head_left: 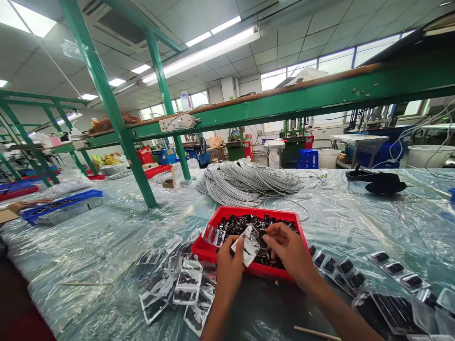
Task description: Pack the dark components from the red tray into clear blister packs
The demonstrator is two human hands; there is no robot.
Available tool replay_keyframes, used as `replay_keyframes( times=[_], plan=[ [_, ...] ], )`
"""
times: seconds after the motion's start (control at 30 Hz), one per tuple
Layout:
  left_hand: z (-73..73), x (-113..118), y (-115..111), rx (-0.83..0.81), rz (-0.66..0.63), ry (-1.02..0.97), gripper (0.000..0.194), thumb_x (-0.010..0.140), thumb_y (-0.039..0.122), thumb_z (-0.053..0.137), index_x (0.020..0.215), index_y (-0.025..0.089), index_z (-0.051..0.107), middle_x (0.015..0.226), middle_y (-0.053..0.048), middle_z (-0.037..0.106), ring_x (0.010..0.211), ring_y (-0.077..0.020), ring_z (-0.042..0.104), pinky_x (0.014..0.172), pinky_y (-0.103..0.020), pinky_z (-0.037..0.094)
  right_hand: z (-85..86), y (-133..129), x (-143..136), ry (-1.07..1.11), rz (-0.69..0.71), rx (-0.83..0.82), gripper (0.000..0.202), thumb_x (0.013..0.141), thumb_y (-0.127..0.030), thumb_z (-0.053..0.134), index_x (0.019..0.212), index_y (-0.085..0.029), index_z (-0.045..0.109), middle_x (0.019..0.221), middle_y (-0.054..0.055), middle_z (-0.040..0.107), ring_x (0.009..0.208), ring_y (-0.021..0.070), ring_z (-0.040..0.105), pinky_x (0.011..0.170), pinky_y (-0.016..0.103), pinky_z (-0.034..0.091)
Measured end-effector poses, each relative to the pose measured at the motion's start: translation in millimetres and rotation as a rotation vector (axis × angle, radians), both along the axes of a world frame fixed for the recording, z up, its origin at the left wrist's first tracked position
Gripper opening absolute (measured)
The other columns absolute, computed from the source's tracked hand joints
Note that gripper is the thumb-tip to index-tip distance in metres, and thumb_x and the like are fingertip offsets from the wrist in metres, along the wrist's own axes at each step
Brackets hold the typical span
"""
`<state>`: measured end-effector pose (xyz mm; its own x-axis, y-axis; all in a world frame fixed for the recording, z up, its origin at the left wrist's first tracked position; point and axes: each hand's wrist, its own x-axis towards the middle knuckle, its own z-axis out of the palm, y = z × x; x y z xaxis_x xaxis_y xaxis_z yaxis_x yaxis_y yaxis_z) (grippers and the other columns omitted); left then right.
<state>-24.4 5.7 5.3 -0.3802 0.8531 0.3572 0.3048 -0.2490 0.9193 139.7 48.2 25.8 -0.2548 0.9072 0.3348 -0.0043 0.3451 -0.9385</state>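
My left hand (230, 258) pinches a clear plastic blister tray (250, 245) over the front of a red bin (209, 252). Small black parts (245, 221) fill much of that bin. Beside the tray, my right hand (286, 246) has its thumb and fingertips closed on a small dark part (262, 238), whose kind I cannot make out. Left of my hands lies a loose pile of clear blister trays (187, 284). To the right, blister packs (344, 272) with black parts in their pockets lie in rows.
A large coil of grey cable (245, 182) lies behind the bin. Green shelf posts (137, 175) rise from the plastic-covered table (99, 246). At the far left, another person's hand (23, 205) is near a blue bin (64, 206). A thin stick (316, 333) lies at the front.
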Motion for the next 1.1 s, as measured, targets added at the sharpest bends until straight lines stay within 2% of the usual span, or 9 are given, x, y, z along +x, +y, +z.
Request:
replay_keyframes(
  times=[0.07, 0.17, 0.2, 0.33, 0.43, 0.6, 0.8, 1.03, 1.1],
  plan=[
    [-2.1, -4, 2, -0.009, 0.004, -0.095, 0.042, 0.086, 0.059, 0.053, 0.085, 0.018, 0.061, 0.057, 0.004, 0.050, 0.050, -0.0121, 0.047, 0.047, -0.021, 0.038, -3.7, 8, 4, -0.021, -0.043, -0.024, 0.031, 0.082, -0.045, 0.058, 0.099, -0.020, 0.054, 0.079, 0.003, 0.060, 0.062, 0.0195, 0.059, 0.057, 0.033, 0.049],
    [-3.6, -5, 4, 0.009, -0.016, -0.236, 0.044, 0.083, 0.060, 0.057, 0.093, 0.017, 0.064, 0.071, 0.000, 0.060, 0.059, -0.0150, 0.057, 0.054, -0.024, 0.048, -5.1, 10, 5, -0.196, -0.196, 0.117, 0.037, 0.080, -0.041, 0.059, 0.109, -0.018, 0.058, 0.091, 0.007, 0.063, 0.066, 0.0194, 0.059, 0.070, 0.037, 0.050],
    [-3.5, -4, 4, 0.013, -0.032, -0.268, 0.045, 0.082, 0.060, 0.059, 0.098, 0.017, 0.065, 0.078, -0.002, 0.064, 0.062, -0.0158, 0.060, 0.057, -0.025, 0.050, -3.9, 8, 5, -0.239, -0.179, 0.142, 0.037, 0.081, -0.041, 0.060, 0.109, -0.017, 0.059, 0.093, 0.007, 0.063, 0.068, 0.0196, 0.060, 0.072, 0.037, 0.049],
    [0.3, 2, 2, -0.036, -0.195, -0.304, 0.051, 0.079, 0.056, 0.066, 0.112, 0.017, 0.065, 0.088, -0.004, 0.069, 0.062, -0.0163, 0.064, 0.060, -0.027, 0.053, 4.6, -5, -1, -0.238, 0.143, 0.040, 0.031, 0.090, -0.047, 0.054, 0.086, -0.018, 0.061, 0.068, 0.000, 0.060, 0.060, 0.0172, 0.058, 0.059, 0.029, 0.046],
    [5.4, 0, 1, -0.084, -0.339, -0.345, 0.046, 0.079, 0.054, 0.067, 0.102, 0.014, 0.066, 0.077, -0.003, 0.068, 0.060, -0.0162, 0.063, 0.055, -0.026, 0.051, 7.7, -7, -1, -0.186, 0.184, -0.006, 0.039, 0.092, -0.053, 0.051, 0.074, -0.018, 0.055, 0.058, -0.003, 0.053, 0.048, 0.0129, 0.049, 0.049, 0.025, 0.039],
    [9.7, -8, -5, -0.004, -0.580, -0.398, 0.031, 0.087, 0.046, 0.063, 0.090, 0.015, 0.063, 0.070, -0.001, 0.063, 0.058, -0.0119, 0.058, 0.054, -0.022, 0.047, 4.7, -5, 2, 0.010, 0.401, -0.103, 0.043, 0.089, -0.058, 0.057, 0.083, -0.015, 0.062, 0.064, -0.002, 0.054, 0.053, 0.0121, 0.049, 0.053, 0.024, 0.041],
    [6.5, -1, -7, 0.050, -0.644, -0.579, 0.030, 0.085, 0.044, 0.067, 0.080, 0.017, 0.055, 0.058, 0.004, 0.055, 0.049, -0.0077, 0.051, 0.046, -0.017, 0.040, -5.3, -11, -3, 0.307, 0.599, -0.366, 0.038, 0.088, -0.052, 0.065, 0.082, -0.014, 0.063, 0.062, -0.002, 0.051, 0.050, 0.0089, 0.044, 0.045, 0.019, 0.034],
    [3.0, -2, -1, -0.008, -0.568, -0.468, 0.034, 0.088, 0.050, 0.061, 0.083, 0.017, 0.055, 0.057, 0.004, 0.056, 0.047, -0.0090, 0.053, 0.047, -0.019, 0.044, 2.0, -10, -4, 0.210, 0.409, -0.113, 0.032, 0.090, -0.047, 0.064, 0.096, -0.016, 0.066, 0.085, 0.003, 0.063, 0.063, 0.0131, 0.055, 0.063, 0.027, 0.049],
    [4.9, -1, -2, 0.006, -0.536, -0.510, 0.036, 0.085, 0.052, 0.065, 0.079, 0.017, 0.054, 0.056, 0.005, 0.056, 0.046, -0.0083, 0.053, 0.047, -0.018, 0.043, 6.2, -14, -6, 0.189, 0.379, -0.081, 0.033, 0.090, -0.049, 0.064, 0.096, -0.016, 0.066, 0.084, 0.002, 0.064, 0.063, 0.0140, 0.056, 0.065, 0.029, 0.051]
  ],
)
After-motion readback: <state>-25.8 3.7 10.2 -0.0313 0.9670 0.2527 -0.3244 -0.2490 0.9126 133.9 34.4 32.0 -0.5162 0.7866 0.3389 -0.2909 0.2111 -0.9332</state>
